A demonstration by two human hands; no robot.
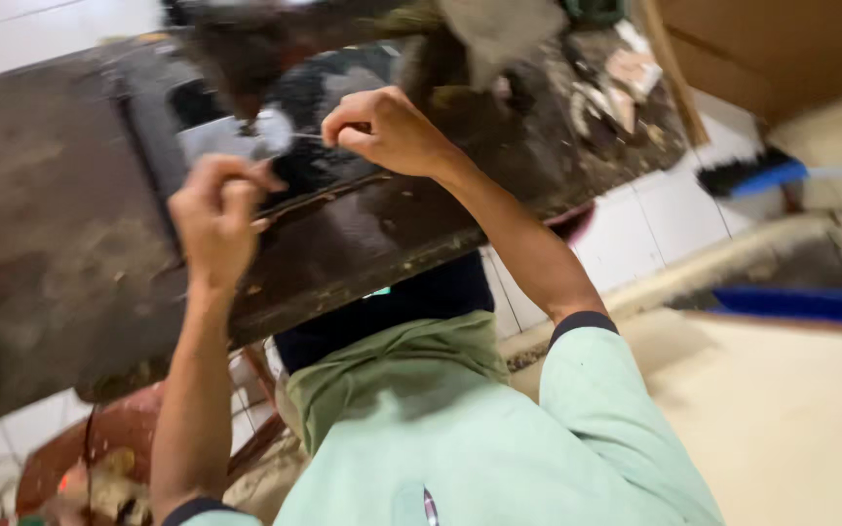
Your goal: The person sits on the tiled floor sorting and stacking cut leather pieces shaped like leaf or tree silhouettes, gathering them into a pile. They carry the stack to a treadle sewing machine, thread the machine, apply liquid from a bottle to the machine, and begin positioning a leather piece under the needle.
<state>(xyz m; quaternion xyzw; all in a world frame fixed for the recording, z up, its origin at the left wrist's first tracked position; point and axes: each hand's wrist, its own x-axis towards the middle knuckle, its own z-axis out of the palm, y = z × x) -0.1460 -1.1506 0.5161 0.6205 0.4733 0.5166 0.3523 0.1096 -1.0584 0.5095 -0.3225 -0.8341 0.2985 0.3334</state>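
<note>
Left hand (214, 216): fingers pinched shut; what they grip is too blurred to tell.
Right hand (387, 129): pinching thin pale thread (306, 135), over dark, stained wooden counter (51, 244).
Technique: thread probably wants steady, even tension.

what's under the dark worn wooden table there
White floor tiles and a reddish-brown wooden frame show under the dark worn wooden table. The person's pale green shirt covers the rest, so nothing more can be made out.
</note>
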